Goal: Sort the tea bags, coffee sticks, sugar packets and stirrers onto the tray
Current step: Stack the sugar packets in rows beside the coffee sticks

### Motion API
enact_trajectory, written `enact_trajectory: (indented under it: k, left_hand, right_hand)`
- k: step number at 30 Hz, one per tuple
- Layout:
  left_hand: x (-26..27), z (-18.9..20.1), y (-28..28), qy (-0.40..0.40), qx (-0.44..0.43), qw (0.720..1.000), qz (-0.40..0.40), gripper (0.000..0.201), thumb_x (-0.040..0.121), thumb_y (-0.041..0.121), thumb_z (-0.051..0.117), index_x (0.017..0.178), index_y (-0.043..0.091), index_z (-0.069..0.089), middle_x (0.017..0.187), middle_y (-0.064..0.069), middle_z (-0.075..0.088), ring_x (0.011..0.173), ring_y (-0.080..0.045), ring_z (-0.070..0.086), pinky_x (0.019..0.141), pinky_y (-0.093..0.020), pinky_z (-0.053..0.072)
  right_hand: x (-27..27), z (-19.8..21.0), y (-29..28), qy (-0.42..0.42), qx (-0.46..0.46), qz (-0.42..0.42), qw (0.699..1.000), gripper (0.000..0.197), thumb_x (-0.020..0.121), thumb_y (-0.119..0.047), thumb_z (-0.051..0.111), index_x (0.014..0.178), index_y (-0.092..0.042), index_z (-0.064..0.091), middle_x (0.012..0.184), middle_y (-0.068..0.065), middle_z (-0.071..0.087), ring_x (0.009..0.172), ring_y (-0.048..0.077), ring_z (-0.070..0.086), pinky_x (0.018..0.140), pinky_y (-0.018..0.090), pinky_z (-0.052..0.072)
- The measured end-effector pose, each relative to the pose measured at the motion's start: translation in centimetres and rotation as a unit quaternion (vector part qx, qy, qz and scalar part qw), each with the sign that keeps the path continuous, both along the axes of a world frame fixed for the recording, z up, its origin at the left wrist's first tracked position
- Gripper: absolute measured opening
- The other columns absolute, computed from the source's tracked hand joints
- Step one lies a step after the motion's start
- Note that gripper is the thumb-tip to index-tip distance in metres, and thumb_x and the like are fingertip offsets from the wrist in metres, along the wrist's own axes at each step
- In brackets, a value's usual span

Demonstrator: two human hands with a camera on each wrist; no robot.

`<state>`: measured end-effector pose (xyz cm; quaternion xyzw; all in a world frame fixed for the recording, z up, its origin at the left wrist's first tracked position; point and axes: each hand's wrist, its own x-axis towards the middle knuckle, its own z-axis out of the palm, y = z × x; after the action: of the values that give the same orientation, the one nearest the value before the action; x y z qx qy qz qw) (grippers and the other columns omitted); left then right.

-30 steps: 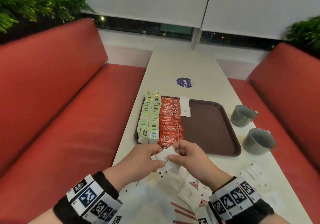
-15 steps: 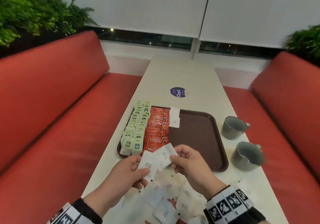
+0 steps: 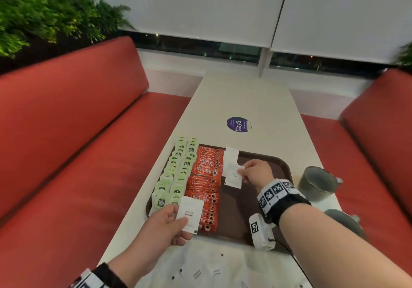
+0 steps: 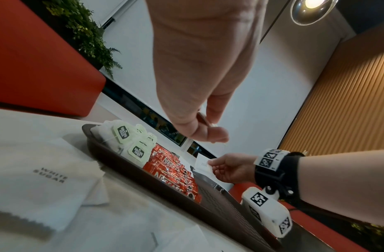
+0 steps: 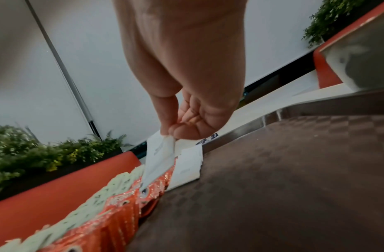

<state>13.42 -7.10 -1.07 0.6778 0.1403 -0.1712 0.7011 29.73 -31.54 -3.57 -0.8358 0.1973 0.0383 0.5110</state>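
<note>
A dark brown tray (image 3: 263,209) lies on the white table, holding two rows of green tea bags (image 3: 176,176) at its left and red coffee sticks (image 3: 206,180) beside them. White sugar packets (image 3: 230,156) lie right of the sticks at the far end. My right hand (image 3: 252,171) pinches a white sugar packet (image 3: 233,175) by its corner just above the tray, next to those packets; the same packet (image 5: 158,158) hangs from my fingertips in the right wrist view. My left hand (image 3: 165,225) holds another white sugar packet (image 3: 189,214) over the tray's near left corner.
More loose sugar packets (image 3: 200,270) lie on the table in front of the tray. Two grey mugs (image 3: 316,183) stand right of the tray. Red benches flank the table; a purple sticker (image 3: 238,124) sits farther up it.
My hands have parted. The right one has carried a sugar packet forward over the tray to the other packets. The left one keeps its packet near the tray's front edge.
</note>
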Motion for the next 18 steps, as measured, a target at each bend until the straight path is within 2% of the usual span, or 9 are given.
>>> enact_trajectory:
  k: [2, 5, 8, 14, 16, 18]
  left_hand:
    - [0.5, -0.3, 0.2, 0.009, 0.002, 1.000, -0.004, 0.019, 0.095, 0.000, 0.051, 0.107, 0.009, 0.061, 0.088, -0.006, 0.074, 0.060, -0.015, 0.063, 0.054, -0.025, 0.049]
    - [1.0, -0.8, 0.6, 0.018, 0.004, 1.000, -0.005, 0.020, 0.094, -0.002, 0.050, 0.104, 0.010, 0.062, 0.086, -0.007, 0.075, 0.058, -0.016, 0.062, 0.053, -0.026, 0.049]
    - [1.4, -1.1, 1.1, 0.024, 0.007, 1.000, -0.001, 0.020, 0.094, -0.002, 0.050, 0.104, 0.010, 0.062, 0.086, -0.006, 0.075, 0.058, -0.016, 0.062, 0.052, -0.025, 0.049]
    - [2.2, -1.1, 1.2, 0.025, 0.001, 1.000, -0.010, 0.018, 0.094, 0.000, 0.051, 0.106, 0.009, 0.061, 0.088, -0.005, 0.075, 0.061, -0.019, 0.064, 0.055, -0.027, 0.050]
    - [2.5, -1.1, 1.0, 0.023, 0.004, 1.000, -0.017, 0.018, 0.095, 0.000, 0.051, 0.106, 0.009, 0.061, 0.089, -0.003, 0.075, 0.062, -0.018, 0.064, 0.057, -0.027, 0.051]
    - [2.8, -1.0, 0.8, 0.021, 0.003, 1.000, -0.020, 0.018, 0.095, 0.001, 0.050, 0.106, 0.009, 0.061, 0.090, -0.003, 0.075, 0.063, -0.018, 0.065, 0.059, -0.028, 0.052]
  right_hand:
    - [1.5, -0.9, 0.3, 0.033, -0.029, 0.006, 0.999, 0.018, 0.080, -0.004, 0.072, 0.073, -0.013, 0.057, 0.072, 0.008, 0.066, 0.053, 0.017, 0.059, 0.062, 0.032, 0.057]
    - [3.1, -2.1, 0.6, 0.075, -0.052, 0.017, 0.996, 0.016, 0.081, -0.006, 0.071, 0.077, -0.013, 0.057, 0.070, 0.006, 0.063, 0.059, 0.017, 0.061, 0.076, 0.037, 0.059]
    - [3.9, -2.7, 0.8, 0.088, -0.071, 0.028, 0.993, 0.015, 0.082, -0.007, 0.071, 0.079, -0.012, 0.057, 0.072, 0.006, 0.062, 0.066, 0.020, 0.063, 0.079, 0.039, 0.059]
    - [4.5, -2.9, 1.2, 0.098, -0.166, 0.063, 0.979, 0.021, 0.081, -0.012, 0.070, 0.070, -0.015, 0.052, 0.086, 0.010, 0.069, 0.082, 0.026, 0.071, 0.079, 0.039, 0.059]
    - [4.3, -3.0, 1.2, 0.103, -0.180, 0.062, 0.976, 0.021, 0.082, -0.017, 0.070, 0.072, -0.014, 0.052, 0.089, 0.010, 0.071, 0.081, 0.025, 0.071, 0.079, 0.039, 0.058]
    - [3.9, -2.6, 1.1, 0.070, -0.166, 0.039, 0.983, 0.017, 0.083, -0.022, 0.070, 0.080, -0.014, 0.055, 0.089, 0.009, 0.070, 0.080, 0.023, 0.070, 0.078, 0.039, 0.058]
